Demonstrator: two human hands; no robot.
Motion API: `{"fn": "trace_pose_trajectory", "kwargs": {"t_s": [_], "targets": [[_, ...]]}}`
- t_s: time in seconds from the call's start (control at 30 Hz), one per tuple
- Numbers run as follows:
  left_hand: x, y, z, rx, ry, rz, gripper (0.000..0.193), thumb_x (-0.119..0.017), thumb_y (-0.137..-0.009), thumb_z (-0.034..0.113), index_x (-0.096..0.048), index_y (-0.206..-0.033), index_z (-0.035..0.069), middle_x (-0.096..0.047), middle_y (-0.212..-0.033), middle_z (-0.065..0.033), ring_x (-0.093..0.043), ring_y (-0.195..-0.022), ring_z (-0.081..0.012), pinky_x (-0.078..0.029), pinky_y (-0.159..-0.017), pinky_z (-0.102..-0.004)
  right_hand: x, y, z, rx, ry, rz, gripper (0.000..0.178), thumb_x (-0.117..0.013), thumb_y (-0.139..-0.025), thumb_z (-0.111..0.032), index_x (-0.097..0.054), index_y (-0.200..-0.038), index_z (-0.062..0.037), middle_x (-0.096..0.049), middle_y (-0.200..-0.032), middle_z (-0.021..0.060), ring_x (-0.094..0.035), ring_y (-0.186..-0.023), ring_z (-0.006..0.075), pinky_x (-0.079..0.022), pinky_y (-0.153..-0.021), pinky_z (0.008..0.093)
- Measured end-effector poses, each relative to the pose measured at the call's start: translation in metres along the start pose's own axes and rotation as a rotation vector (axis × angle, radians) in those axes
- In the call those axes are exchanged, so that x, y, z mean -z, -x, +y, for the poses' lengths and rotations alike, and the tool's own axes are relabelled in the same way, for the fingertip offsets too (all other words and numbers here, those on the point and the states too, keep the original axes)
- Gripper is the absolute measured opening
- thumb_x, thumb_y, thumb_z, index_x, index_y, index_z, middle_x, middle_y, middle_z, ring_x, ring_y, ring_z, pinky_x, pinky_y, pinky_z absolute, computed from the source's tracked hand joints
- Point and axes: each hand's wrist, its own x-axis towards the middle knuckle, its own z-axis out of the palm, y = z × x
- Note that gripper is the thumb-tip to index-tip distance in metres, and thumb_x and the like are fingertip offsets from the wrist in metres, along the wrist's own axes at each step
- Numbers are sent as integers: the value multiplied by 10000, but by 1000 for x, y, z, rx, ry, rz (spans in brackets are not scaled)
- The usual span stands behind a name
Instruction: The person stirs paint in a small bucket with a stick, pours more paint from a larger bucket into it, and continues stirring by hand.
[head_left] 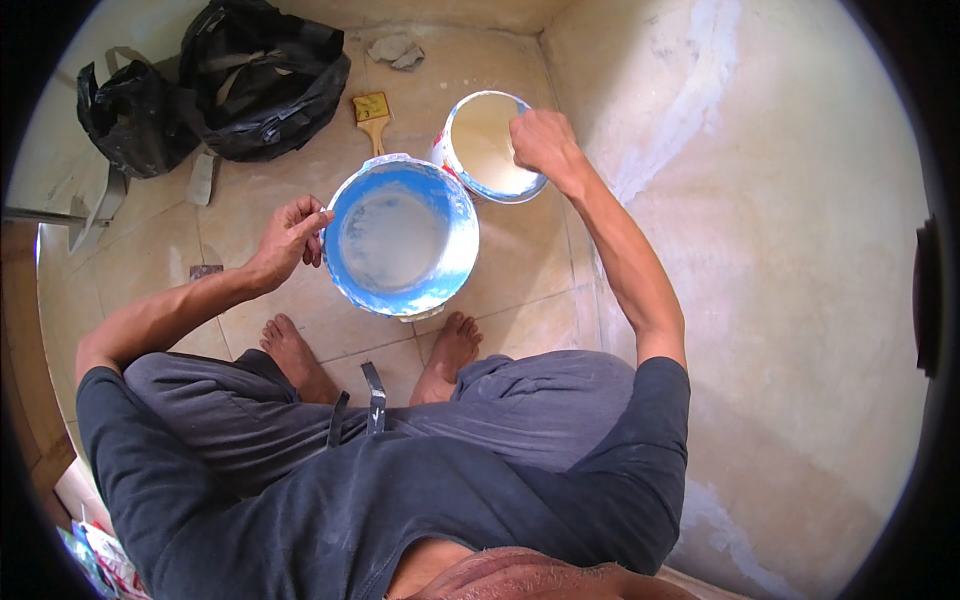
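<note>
A blue bucket [458, 235], streaked with white inside and holding a whitish layer at its bottom, stands on the floor before my feet. My left hand [295, 232] pinches its left rim, thumb on top and fingers bent below. Touching or close beside it at the far right is a smaller white bucket [446, 150] with a pale cream content [485, 140]. My right hand [543, 140] is closed at this bucket's right rim; its fingertips are hidden. Just beyond the blue bucket lies a paint brush [371, 112] with a wooden handle.
Black plastic bags [265, 80] stand at the far left, a putty knife [202, 178] beside them. A crumpled grey cloth [397, 51] lies at the back. The wall [760, 250] with white patches rises on the right. My bare feet [455, 345] rest on the tiled floor [530, 335].
</note>
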Motion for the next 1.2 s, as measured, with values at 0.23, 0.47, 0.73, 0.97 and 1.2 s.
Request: {"fn": "trace_pose_trajectory", "kwargs": {"t_s": [0.23, 0.47, 0.73, 0.97, 1.2], "targets": [[-1, 0, 2, 4, 2, -7, 260, -621, -944, 286, -550, -913, 38, -575, -611, -31, -552, -435, -108, -399, -405, -224, 1, -12, -6, 37, -220, -90, 98, -610, -668, -86, -646, -668, 5, -625, -700, 251, -639, -703, 435, -512, -614, 488], [-1, 1, 2, 11, -8, 2, 255, -614, -948, 293, -545, -916, 50, -562, -605, -21, -545, -434, -106, -396, -409, -222, 0, -2, -1, -5, 20, 30, 140, -658, -618, -118, -674, -708, -12, -658, -724, 218, -657, -720, 415, -526, -630, 491], [-2, -2, 0, 5, -14, 1, 241, -590, -963, 298, -541, -928, 65, -536, -582, -2, -531, -425, -101, -386, -413, -217, -5, -14, -4, -2, -226, -114, 121, -626, -673, -113, -650, -659, 5, -634, -715, 255, -647, -729, 433, -523, -634, 475], [-3, 2, 4, 10, -10, 2, 235, -594, -960, 298, -540, -917, 74, -532, -579, 3, -529, -425, -98, -384, -412, -217, 6, -2, -5, -61, -34, 3, 127, -629, -611, -93, -662, -684, 6, -647, -726, 245, -659, -732, 418, -526, -628, 475], [-3, 0, 2, 1, -14, -6, 242, -592, -961, 303, -544, -915, 70, -538, -577, -2, -529, -421, -99, -383, -410, -217, 5, -12, -6, 3, -188, -120, 89, -625, -618, -96, -660, -656, -24, -650, -704, 222, -669, -748, 391, -530, -638, 474]]}}
